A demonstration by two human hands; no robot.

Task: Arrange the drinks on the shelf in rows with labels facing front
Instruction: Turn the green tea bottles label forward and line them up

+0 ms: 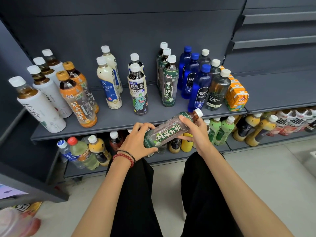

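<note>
Between left grip (136,140) and right grip (196,132), bottle (168,132) tilts.

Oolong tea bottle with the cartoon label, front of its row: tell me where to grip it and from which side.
Grip the oolong tea bottle round its straight labelled body, coming from the front. It stands upright at the head of its row with open gaps to both sides, while a second bottle stands close behind it.
</note>
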